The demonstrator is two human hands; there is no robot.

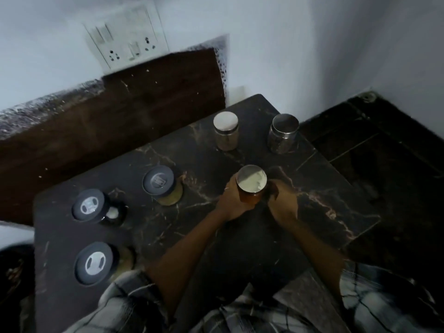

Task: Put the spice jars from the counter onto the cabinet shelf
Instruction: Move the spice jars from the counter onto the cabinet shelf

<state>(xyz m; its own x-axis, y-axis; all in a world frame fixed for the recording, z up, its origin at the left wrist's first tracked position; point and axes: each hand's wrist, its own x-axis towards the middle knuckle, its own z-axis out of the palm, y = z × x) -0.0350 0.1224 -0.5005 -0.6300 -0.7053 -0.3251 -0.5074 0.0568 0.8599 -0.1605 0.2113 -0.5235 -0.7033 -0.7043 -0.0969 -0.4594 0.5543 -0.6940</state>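
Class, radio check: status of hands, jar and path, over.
Left hand and right hand clasp amber jar. Five jars wait on counter. Nothing blocking. Shelf not visible.

Both hands, the left hand (231, 200) and the right hand (282, 200), hold an amber jar (251, 188) with metal lid above the dark marble counter (324, 200). Five other jars stand around it.

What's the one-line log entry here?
both hands grip amber jar | five jars remain on counter | shelf unseen
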